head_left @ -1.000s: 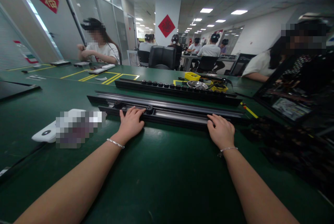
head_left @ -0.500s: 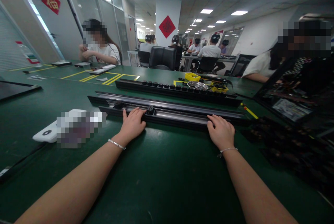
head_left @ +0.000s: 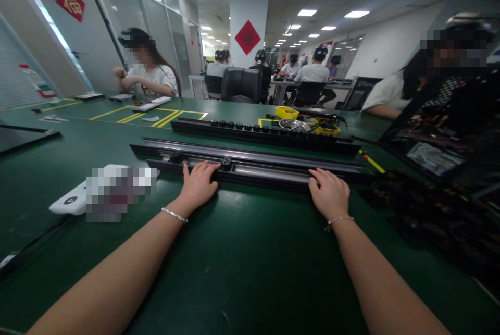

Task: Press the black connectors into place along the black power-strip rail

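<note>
Both hands are at a long black metal rail [head_left: 269, 174] lying crosswise on the green table. My left hand [head_left: 198, 185] grips its left part, fingers over the top edge and thumb toward me. A small black round-topped part [head_left: 226, 163] sits in the channel just right of those fingers. Another black piece [head_left: 177, 157] sits farther left in the channel. My right hand [head_left: 331, 193] holds the right part of the same rail, with its fingers bent over the edge. The fingertips of both hands are partly hidden. Directly behind runs a second black rail [head_left: 250, 153].
Farther back lies a black bar [head_left: 187, 125] carrying a row of small black parts. Beyond are a yellow tray [head_left: 287, 112] and a metal dish [head_left: 295, 125]. A white device [head_left: 70, 199] lies left, a dark heap [head_left: 425, 210] right. Co-workers sit across and at right.
The camera view has shifted slightly. Both hands stay in the same places on the rail, and nothing else on the table has visibly moved.
</note>
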`<state>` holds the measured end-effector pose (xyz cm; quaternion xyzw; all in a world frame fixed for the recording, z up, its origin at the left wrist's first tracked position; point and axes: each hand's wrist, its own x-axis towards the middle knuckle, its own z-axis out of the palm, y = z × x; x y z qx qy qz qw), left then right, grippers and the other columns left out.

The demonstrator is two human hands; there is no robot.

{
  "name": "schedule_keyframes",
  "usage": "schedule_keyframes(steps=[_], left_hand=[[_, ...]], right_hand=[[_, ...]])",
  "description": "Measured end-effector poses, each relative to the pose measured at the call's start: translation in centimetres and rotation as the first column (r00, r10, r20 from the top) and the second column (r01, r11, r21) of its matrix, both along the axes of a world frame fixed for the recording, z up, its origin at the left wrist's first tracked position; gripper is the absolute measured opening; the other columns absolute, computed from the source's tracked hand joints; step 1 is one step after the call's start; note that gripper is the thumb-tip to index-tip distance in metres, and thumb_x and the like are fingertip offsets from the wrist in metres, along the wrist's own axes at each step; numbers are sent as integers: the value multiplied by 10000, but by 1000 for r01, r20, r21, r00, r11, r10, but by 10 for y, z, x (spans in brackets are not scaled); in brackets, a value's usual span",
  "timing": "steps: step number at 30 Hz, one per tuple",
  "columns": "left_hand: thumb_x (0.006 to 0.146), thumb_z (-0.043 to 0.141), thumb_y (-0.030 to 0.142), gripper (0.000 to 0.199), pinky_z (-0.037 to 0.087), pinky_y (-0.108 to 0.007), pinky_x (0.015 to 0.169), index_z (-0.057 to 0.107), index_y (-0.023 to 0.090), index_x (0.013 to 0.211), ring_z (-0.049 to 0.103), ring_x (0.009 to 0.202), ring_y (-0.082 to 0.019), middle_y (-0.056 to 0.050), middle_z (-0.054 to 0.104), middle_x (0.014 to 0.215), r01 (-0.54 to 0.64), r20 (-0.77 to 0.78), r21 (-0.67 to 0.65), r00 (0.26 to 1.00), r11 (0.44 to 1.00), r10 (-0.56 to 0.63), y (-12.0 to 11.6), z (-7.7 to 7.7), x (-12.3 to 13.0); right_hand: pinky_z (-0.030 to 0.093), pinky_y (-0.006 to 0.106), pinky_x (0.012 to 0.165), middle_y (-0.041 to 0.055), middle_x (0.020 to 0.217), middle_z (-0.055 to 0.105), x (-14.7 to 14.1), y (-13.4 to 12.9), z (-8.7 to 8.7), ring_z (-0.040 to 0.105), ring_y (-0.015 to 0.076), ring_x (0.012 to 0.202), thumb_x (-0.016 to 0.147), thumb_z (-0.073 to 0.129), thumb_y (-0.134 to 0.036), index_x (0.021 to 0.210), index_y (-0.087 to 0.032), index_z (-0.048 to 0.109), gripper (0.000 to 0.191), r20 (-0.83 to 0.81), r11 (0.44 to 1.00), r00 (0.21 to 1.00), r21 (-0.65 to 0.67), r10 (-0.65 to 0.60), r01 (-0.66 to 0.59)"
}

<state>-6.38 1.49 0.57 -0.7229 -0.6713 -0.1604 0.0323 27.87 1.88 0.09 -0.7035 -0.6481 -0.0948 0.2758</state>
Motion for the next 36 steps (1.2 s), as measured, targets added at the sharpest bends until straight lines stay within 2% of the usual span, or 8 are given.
schedule_keyframes(steps=[11, 16, 21, 25, 31, 36], left_hand=[[751, 430, 268, 540, 130, -695, 1040, 469, 329, 1286, 419, 1238, -294, -66, 562, 1220, 2, -26, -25, 1000, 1000, -3, 2, 5, 2], [757, 425, 292, 497, 123, -703, 1035, 500, 266, 1248, 448, 1204, -299, -84, 581, 1203, 22, -35, 6, 999, 1000, -22, 2, 6, 7], [750, 447, 322, 528, 131, -588, 1100, 479, 137, 1244, 453, 1211, -292, -151, 561, 1233, 69, -49, 101, 997, 992, -64, -1, -3, 18], [756, 451, 394, 574, 126, -580, 1097, 456, 125, 1263, 443, 1213, -307, -155, 563, 1232, 40, -73, 106, 997, 994, -32, 1, -6, 24], [761, 426, 546, 624, 125, -653, 1045, 488, 128, 1221, 465, 1168, -359, -165, 587, 1194, -30, -70, 0, 997, 1000, 30, 9, 4, 32], [782, 423, 517, 605, 122, -665, 1039, 476, 120, 1235, 461, 1170, -360, -164, 584, 1206, -21, -70, 28, 997, 999, 23, 8, 5, 33]], right_hand=[[265, 452, 1014, 54, 1246, 592, 0, 1, -2, 458, 235, 1200, 871, 364, -334, 1134, -233, 639, 394, -9, 1000, 1000, 11, -4, 4], [269, 435, 1008, 54, 1230, 604, -2, 0, -2, 465, 230, 1190, 864, 376, -320, 1116, -232, 649, 382, -22, 999, 1000, 42, -7, 8], [279, 423, 995, 53, 1196, 624, -4, 2, -4, 483, 223, 1163, 849, 381, -278, 1089, -226, 662, 373, -49, 995, 999, 94, -17, 21], [271, 423, 991, 57, 1186, 628, -4, 3, -5, 484, 225, 1152, 841, 376, -275, 1079, -223, 667, 379, -63, 995, 998, 98, -21, 27], [256, 417, 999, 52, 1196, 622, -6, 3, -3, 473, 224, 1156, 835, 378, -269, 1078, -221, 669, 382, -81, 996, 996, 84, -29, 36], [250, 419, 998, 51, 1203, 617, -6, 2, -1, 466, 227, 1161, 833, 368, -270, 1082, -228, 665, 390, -85, 998, 996, 63, -25, 30]])
